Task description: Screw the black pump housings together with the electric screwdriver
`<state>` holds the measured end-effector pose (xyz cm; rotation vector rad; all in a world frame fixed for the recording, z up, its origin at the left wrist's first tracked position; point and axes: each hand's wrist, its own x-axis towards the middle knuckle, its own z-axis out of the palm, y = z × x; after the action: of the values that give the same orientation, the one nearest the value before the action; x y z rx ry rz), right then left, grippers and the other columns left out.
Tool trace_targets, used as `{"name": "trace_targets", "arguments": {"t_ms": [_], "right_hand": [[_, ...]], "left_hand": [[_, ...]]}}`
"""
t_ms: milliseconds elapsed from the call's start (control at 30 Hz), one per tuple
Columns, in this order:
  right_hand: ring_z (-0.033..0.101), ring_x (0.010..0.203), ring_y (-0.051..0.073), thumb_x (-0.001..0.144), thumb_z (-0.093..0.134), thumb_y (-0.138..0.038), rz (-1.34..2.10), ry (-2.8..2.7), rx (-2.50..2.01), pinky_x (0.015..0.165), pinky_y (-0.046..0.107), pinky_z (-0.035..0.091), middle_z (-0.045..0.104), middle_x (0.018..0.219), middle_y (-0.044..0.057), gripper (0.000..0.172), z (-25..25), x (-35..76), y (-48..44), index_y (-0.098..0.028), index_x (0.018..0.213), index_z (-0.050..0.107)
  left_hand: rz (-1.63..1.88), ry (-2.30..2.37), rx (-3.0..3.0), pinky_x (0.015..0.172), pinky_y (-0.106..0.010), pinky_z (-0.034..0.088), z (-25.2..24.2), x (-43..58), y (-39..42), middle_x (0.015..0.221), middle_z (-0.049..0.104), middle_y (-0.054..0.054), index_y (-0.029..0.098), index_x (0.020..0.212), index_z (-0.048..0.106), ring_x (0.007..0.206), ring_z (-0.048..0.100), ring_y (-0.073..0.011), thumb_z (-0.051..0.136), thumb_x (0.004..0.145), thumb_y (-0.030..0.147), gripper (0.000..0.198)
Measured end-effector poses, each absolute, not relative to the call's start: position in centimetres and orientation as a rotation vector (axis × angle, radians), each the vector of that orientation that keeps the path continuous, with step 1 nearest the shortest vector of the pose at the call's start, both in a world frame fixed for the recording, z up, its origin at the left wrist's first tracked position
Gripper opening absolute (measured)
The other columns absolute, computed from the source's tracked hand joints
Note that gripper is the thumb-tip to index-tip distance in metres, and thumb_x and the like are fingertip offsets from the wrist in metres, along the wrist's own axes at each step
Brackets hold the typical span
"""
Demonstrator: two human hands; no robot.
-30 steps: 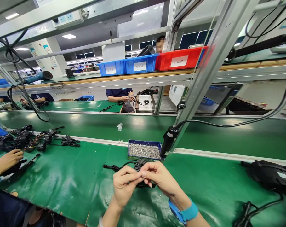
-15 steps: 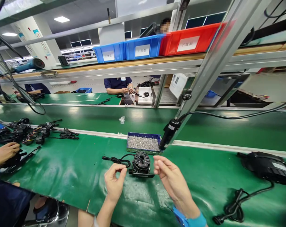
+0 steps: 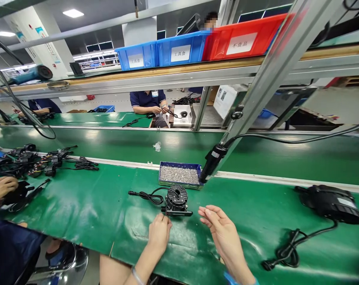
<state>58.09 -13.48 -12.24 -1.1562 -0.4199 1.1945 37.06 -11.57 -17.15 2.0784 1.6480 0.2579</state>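
Note:
A small round black finned unit (image 3: 176,199) with a coiled black cable (image 3: 146,196) stands on the green mat. My left hand (image 3: 159,232) rests just in front of it, fingers curled and touching its base plate. My right hand (image 3: 222,231) hovers to the right of the unit, fingers loosely spread, holding nothing. Behind the unit sits a blue tray of small silver screws (image 3: 179,174). A black electric screwdriver (image 3: 210,164) hangs on its cord just right of the tray.
A larger black device (image 3: 330,202) with a coiled cable (image 3: 286,253) lies at the right. A co-worker's hand (image 3: 1,189) at the left handles black parts beside a pile of cabled units (image 3: 34,162). Blue and red bins (image 3: 197,45) sit on the shelf above.
My hands, pinched together over the unit a second ago, have parted. The left has dropped to the unit's base; the right has opened and moved right.

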Motion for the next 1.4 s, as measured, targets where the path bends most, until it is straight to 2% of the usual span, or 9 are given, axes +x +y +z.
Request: {"name": "trace_targets", "arguments": {"t_ms": [100, 267, 433, 667, 900, 1000, 1133, 1267, 1400], "right_hand": [[0.071, 0.067, 0.019, 0.084, 0.073, -0.039, 0.836, -0.952, -1.269, 0.057, 0.027, 0.06, 0.075, 0.08, 0.008, 0.021, -13.0, 57.3, -12.7, -0.018, 0.086, 0.069], [0.064, 0.068, 0.016, 0.082, 0.074, -0.024, 0.529, -1.277, -1.208, 0.061, 0.026, 0.052, 0.07, 0.078, 0.004, 0.007, -13.6, 56.8, -11.1, -0.021, 0.077, 0.073], [0.063, 0.069, 0.015, 0.084, 0.072, -0.016, 0.393, -1.448, -1.108, 0.063, 0.027, 0.05, 0.069, 0.075, 0.002, 0.007, -13.2, 57.3, -9.9, -0.023, 0.082, 0.073], [0.064, 0.067, 0.017, 0.085, 0.071, -0.015, 0.283, -1.597, -1.075, 0.062, 0.03, 0.052, 0.072, 0.074, 0.002, 0.011, -12.1, 57.7, -9.5, -0.024, 0.088, 0.075], [0.065, 0.068, 0.018, 0.086, 0.068, -0.012, 0.234, -1.681, -1.069, 0.061, 0.032, 0.055, 0.074, 0.078, 0.005, 0.02, -11.3, 58.3, -9.7, -0.024, 0.099, 0.077], [0.065, 0.07, 0.018, 0.085, 0.067, -0.01, 0.22, -1.722, -1.049, 0.063, 0.031, 0.056, 0.074, 0.082, 0.006, 0.025, -11.5, 58.5, -9.8, -0.024, 0.104, 0.076], [0.065, 0.072, 0.018, 0.085, 0.066, -0.008, 0.209, -1.691, -1.063, 0.065, 0.031, 0.056, 0.074, 0.083, 0.006, 0.029, -12.2, 58.2, -10.3, -0.024, 0.107, 0.075], [0.065, 0.073, 0.017, 0.087, 0.064, -0.009, 0.266, -1.59, -1.119, 0.066, 0.031, 0.054, 0.073, 0.083, 0.005, 0.024, -12.7, 57.7, -10.8, -0.023, 0.104, 0.075], [0.066, 0.075, 0.019, 0.089, 0.064, -0.027, 0.451, -1.38, -1.313, 0.07, 0.032, 0.053, 0.073, 0.083, 0.005, 0.013, -13.0, 57.9, -10.4, -0.022, 0.09, 0.076]], "left_hand": [[0.43, 1.585, 1.988, 0.076, -0.029, 0.052, -16.9, 36.1, -11.8, 0.086, 0.069, -0.005, 0.017, 0.088, 0.064, 0.082, 0.066, -0.0194, 0.046, 0.094, 0.015, 0.019], [0.716, 1.503, 1.819, 0.068, -0.025, 0.053, -15.3, 33.7, -11.4, 0.086, 0.072, -0.004, 0.019, 0.092, 0.069, 0.072, 0.067, -0.0162, 0.049, 0.095, 0.026, 0.021], [0.998, 1.419, 1.495, 0.066, -0.023, 0.058, -12.4, 33.4, -9.6, 0.079, 0.074, -0.004, 0.017, 0.09, 0.073, 0.067, 0.07, -0.0153, 0.062, 0.088, 0.038, 0.023], [1.211, 1.252, 1.37, 0.071, -0.027, 0.063, -11.4, 35.6, -7.9, 0.083, 0.077, -0.007, 0.014, 0.091, 0.072, 0.071, 0.074, -0.0175, 0.069, 0.085, 0.039, 0.026], [1.368, 1.146, 1.948, 0.068, -0.024, 0.057, -10.9, 36.8, -6.9, 0.076, 0.072, -0.005, 0.016, 0.077, 0.07, 0.073, 0.068, -0.0146, 0.066, 0.089, 0.027, 0.017], [1.404, 1.097, 2.106, 0.062, -0.022, 0.054, -11.0, 36.9, -6.4, 0.072, 0.067, -0.004, 0.016, 0.076, 0.07, 0.069, 0.064, -0.013, 0.066, 0.09, 0.027, 0.018], [1.383, 1.077, 2.195, 0.066, -0.024, 0.055, -11.9, 36.9, -5.9, 0.071, 0.067, -0.004, 0.018, 0.077, 0.073, 0.072, 0.065, -0.0139, 0.065, 0.091, 0.03, 0.02], [1.387, 1.08, 2.211, 0.066, -0.023, 0.055, -12.3, 36.7, -5.7, 0.073, 0.067, -0.004, 0.018, 0.079, 0.074, 0.072, 0.065, -0.0135, 0.066, 0.09, 0.028, 0.018], [1.39, 0.993, 2.366, 0.066, -0.022, 0.055, -12.2, 35.8, -5.7, 0.078, 0.069, -0.004, 0.021, 0.091, 0.076, 0.073, 0.066, -0.0124, 0.064, 0.091, 0.021, 0.012]]}}
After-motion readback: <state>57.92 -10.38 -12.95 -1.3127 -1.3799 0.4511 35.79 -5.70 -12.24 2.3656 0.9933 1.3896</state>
